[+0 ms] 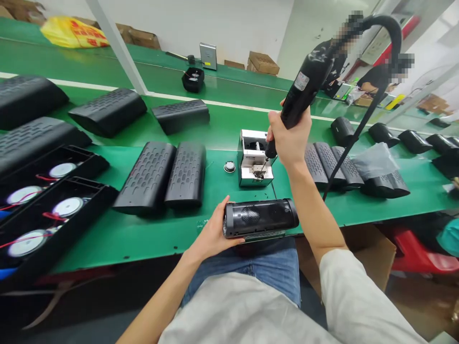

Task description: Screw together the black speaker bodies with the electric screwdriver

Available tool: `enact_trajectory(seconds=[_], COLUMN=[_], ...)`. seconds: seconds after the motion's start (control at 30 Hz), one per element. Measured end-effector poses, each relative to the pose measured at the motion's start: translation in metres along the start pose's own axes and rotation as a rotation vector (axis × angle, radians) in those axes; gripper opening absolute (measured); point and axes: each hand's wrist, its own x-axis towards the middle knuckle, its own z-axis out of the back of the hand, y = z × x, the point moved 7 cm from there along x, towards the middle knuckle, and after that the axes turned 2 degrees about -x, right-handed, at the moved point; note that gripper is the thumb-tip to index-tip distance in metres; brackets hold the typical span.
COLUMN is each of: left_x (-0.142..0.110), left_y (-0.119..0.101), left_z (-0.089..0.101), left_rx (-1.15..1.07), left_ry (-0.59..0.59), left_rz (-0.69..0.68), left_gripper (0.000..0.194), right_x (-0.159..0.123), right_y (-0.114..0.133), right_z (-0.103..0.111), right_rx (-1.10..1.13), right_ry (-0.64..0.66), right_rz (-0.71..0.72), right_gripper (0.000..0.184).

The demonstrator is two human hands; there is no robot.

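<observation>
Black speaker [265,218]: lying at the counter [158,239] edge, left hand [214,223] fingers clamping one end, risking a drop if slackening. Screwdriver [309,79]: right hand [292,136] fingers clasping it; a tugging cable [397,38] could be jerking its tip.

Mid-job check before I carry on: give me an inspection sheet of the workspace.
Surface: green bench, a few dark specks on it.
Job's things: black case at the front edge; screwdriver, its tip at the metal box, contact unclear.
Clutter: black covers both sides; open shells at left; round part beside the metal box.
Hands: left hand grips the black case's left end; right hand grips the screwdriver.
Cables: black cable arching from the screwdriver's top.
Surroundings: two people beyond, right; yellow bag far left.
</observation>
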Motion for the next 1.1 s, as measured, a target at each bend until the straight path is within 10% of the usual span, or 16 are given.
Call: enact_trajectory(seconds=[0.37, 0.73, 1.1], left_x=[0.000, 0.005, 0.004], left_y=[-0.005, -0.019, -0.018], left_z=[-0.001, -0.006, -0.005], left_rx=[0.005, -0.014, -0.024], left_ry=[-0.004, -0.034, -0.044], left_rz=[-0.035, -0.247, -0.239], left_gripper=[0.149, 0.140, 0.145], right_x=[-0.017, -0.072, -0.109], right_y=[0.011, 0.185, 0.191], right_z=[0.011, -0.005, -0.036], right_rx=[0.063, 0.209, 0.320], right_ry=[0.027, 0.153, 0.302], right_rz=[-0.105, -0.141, -0.199], right_gripper=[0.051, 0.024, 0.025])
